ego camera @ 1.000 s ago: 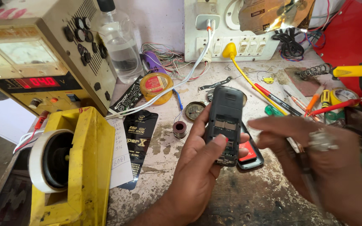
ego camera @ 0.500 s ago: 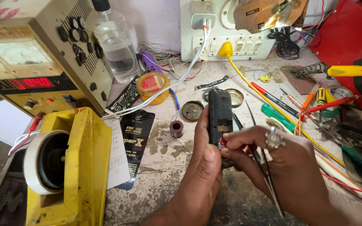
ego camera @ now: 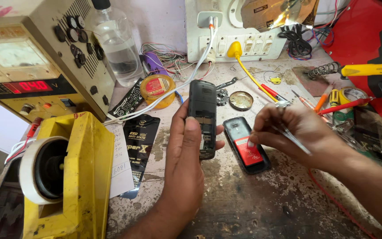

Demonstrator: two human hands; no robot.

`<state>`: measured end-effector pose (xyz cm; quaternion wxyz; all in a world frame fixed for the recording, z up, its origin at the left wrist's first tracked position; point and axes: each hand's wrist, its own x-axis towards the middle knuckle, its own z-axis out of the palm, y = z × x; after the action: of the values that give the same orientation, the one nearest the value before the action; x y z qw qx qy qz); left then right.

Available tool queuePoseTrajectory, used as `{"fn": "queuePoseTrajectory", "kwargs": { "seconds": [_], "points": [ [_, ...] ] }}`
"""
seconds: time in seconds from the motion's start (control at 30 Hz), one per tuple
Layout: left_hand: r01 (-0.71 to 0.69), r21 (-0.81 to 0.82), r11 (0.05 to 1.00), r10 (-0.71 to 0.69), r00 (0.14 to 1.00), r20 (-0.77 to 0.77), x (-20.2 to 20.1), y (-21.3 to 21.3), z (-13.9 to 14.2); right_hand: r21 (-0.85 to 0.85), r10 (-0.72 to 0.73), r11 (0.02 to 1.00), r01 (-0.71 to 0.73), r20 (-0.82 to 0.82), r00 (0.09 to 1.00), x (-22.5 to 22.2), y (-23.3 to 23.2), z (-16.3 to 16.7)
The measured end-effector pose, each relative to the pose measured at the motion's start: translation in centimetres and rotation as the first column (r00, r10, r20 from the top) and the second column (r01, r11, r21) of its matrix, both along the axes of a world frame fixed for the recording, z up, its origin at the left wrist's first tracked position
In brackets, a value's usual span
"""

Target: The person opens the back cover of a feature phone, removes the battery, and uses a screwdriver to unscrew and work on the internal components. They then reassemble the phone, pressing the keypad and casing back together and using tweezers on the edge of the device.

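Observation:
My left hand grips a small black phone upright, its back open and the empty inner compartment facing me, thumb laid along its left edge. Just right of it, a black back cover with a red battery on it lies flat on the bench. My right hand hovers over that piece, fingertips touching the red battery, and pinches thin metal tweezers that point down to the right. A ring shows on one finger.
A beige power supply with a red display and a yellow tape dispenser fill the left. A clear bottle, a round yellow tin, a white socket board, screwdrivers and a soldering iron crowd the back and right.
My right hand has come away from the phone and moved right, down onto the cover with the red battery. My left hand has raised the phone and turned its open back toward me.

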<state>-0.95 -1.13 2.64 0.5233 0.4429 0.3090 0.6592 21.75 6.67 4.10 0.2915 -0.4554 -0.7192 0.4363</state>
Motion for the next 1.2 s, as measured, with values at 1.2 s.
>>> {"fn": "queuePoseTrajectory", "kwargs": {
  "seconds": [1.2],
  "points": [
    [0.419, -0.069, 0.905, -0.396, 0.892, 0.219, 0.0, 1.0, -1.5, 0.452, -0.139, 0.873, 0.185, -0.133, 0.981, 0.0, -3.2, 4.2]
  ]
}}
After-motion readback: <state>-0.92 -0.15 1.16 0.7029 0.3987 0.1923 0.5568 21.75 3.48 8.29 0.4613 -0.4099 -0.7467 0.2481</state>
